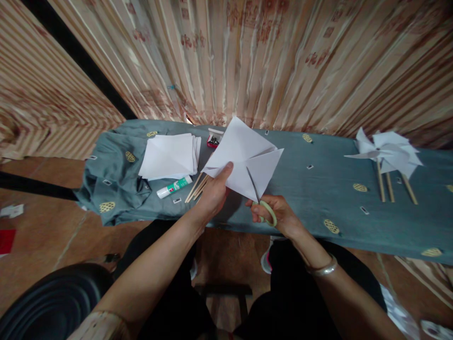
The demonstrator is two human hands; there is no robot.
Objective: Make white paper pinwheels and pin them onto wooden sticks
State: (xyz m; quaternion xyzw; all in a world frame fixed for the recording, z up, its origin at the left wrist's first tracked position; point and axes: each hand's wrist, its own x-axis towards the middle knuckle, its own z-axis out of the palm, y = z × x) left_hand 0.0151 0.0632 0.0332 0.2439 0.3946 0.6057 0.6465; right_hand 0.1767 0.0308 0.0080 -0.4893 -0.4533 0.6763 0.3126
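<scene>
1. White paper square (pixel 244 146): held above the table (pixel 318 189), corner toward the curtain (pixel 219 61). A slit runs inward from its right corner.
2. Left hand (pixel 213 192): pinching the square near its lower-left edge; thumb on top, fingers hidden beneath.
3. Right hand (pixel 286 215): gripping the scissors (pixel 272 215) by their green loops, a blade over the square's lower corner. Cannot tell how far the blades are parted.
4. Handling (judged) — light, thin, springy; should flex and crease easily, tear most readily at the slit ends.
5. Hold (judged) — best on uncut paper toward the middle, thumb flat, light pressure, clear of the blade.
6. Left side: paper stack (pixel 168 157), glue stick (pixel 174 187), wooden sticks (pixel 193 190), small red box (pixel 211 144). Far right: paper pinwheels (pixel 392 147), 3 stems showing.
</scene>
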